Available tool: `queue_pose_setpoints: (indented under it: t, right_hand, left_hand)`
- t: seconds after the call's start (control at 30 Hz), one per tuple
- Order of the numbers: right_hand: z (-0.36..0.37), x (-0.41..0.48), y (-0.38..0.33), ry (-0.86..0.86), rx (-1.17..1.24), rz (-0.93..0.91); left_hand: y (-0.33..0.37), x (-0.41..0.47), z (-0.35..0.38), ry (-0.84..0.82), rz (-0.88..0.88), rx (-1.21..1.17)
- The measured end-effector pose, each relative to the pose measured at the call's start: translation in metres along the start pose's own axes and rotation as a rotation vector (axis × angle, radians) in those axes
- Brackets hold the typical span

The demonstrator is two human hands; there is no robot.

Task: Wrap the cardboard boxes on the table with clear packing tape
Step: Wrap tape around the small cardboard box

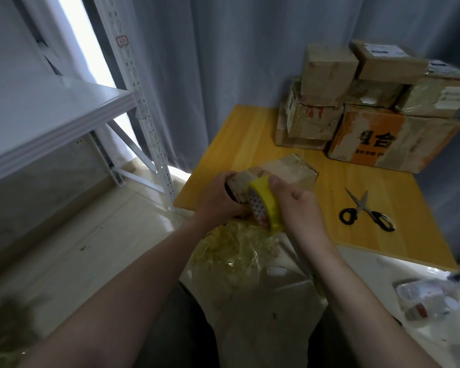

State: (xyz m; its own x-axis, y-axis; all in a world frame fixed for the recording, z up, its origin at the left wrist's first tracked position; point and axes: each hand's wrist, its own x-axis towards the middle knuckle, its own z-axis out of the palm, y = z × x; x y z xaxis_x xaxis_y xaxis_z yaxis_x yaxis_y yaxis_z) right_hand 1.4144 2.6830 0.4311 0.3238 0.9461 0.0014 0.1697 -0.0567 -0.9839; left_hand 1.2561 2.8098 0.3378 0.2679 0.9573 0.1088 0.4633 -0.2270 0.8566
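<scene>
Wooden table [250, 134] holds scissors [364, 211]; left of them the left hand [218, 197] grips a small box [284, 171] steady so the right hand [300, 205], clutching the tape roll [266, 205], can wrap it.

head view: looks forward-down, close over hands, table [250, 134] corner beyond.
</scene>
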Motion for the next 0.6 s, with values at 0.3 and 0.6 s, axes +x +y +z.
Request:
queue_pose_setpoints:
  t: [0.3,0.6]
  right_hand:
    - [-0.003,-0.037,0.043,-0.051,-0.038,0.162]
    - [-0.003,-0.035,0.048,-0.081,-0.047,0.172]
  left_hand:
    - [0.001,0.003,-0.004,-0.047,0.053,0.103]
    - [0.013,0.014,-0.019,-0.192,0.193,0.814]
